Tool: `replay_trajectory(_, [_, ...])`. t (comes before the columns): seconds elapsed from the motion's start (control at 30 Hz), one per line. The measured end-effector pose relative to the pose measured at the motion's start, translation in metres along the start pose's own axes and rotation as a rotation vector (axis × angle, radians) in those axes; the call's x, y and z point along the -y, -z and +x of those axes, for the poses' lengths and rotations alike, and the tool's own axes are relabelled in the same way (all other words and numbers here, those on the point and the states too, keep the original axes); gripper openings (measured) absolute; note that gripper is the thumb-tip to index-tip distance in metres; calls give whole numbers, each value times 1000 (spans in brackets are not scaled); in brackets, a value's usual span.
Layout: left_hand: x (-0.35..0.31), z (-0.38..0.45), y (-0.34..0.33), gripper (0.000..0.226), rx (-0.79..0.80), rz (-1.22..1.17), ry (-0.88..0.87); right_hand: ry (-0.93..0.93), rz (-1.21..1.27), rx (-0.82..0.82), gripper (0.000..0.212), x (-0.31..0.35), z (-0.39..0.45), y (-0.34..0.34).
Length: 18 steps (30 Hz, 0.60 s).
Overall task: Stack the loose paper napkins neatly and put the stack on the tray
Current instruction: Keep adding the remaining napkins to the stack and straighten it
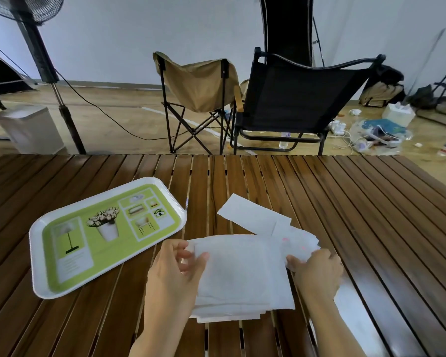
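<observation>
Napkins gathered on the slatted table, just right of the tray: my left hand pinches the pile's near-tray edge, my right hand grips the opposite edge. Uneven layers could slide apart on lifting; one sheet lies loose beyond.

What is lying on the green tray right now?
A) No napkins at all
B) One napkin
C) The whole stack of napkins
A: the tray shows only its printed pictures, while the napkins lie on the wooden table, held by the left hand and right hand.
</observation>
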<state>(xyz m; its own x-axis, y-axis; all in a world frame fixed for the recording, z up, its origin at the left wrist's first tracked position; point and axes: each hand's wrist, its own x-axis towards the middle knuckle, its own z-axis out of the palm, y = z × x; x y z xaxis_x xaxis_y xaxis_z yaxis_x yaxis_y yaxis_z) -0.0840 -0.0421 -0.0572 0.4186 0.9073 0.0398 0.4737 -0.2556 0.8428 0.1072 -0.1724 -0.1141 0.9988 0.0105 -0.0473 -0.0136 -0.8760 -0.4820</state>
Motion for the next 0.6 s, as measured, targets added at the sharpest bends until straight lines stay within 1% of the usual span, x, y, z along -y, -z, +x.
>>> replay_trajectory(0.07, [1, 1, -1, 26, -26, -2, -14, 10, 19, 14, 47, -1, 4, -2])
replay_trajectory(0.13, [2, 1, -2, 22, -52, 10, -39, 56, 28, 9, 27, -3, 6, -7])
replay_trajectory(0.17, [2, 2, -2, 21, -66, 18, -49, 69, 80, 8, 19, -3, 7, -8])
replay_trajectory(0.23, [1, 2, -2, 20, -100, 20, -53, 51, 283, 42, 13, -1, 7, -3])
replay_trajectory(0.37, [-3, 2, 2, 15, -176, -8, -116, 3, 793, 180, 18, 16, 4, 32])
replay_trajectory(0.4, [-6, 1, 4, 13, -182, -25, -141, 12, 894, 225, 18, 23, 0, 45])
replay_trajectory(0.47, [-13, -1, 8, 9, -167, -84, -182, 108, 1012, 307, 17, 36, -10, 73])
replay_trajectory(0.53, [-21, -4, 10, 8, -84, -202, -183, 218, 1148, 441, 24, 45, -27, 98])
replay_trajectory(0.6, [-30, -10, 11, 27, 116, -468, -92, 263, 1287, 648, 36, 50, -45, 114])
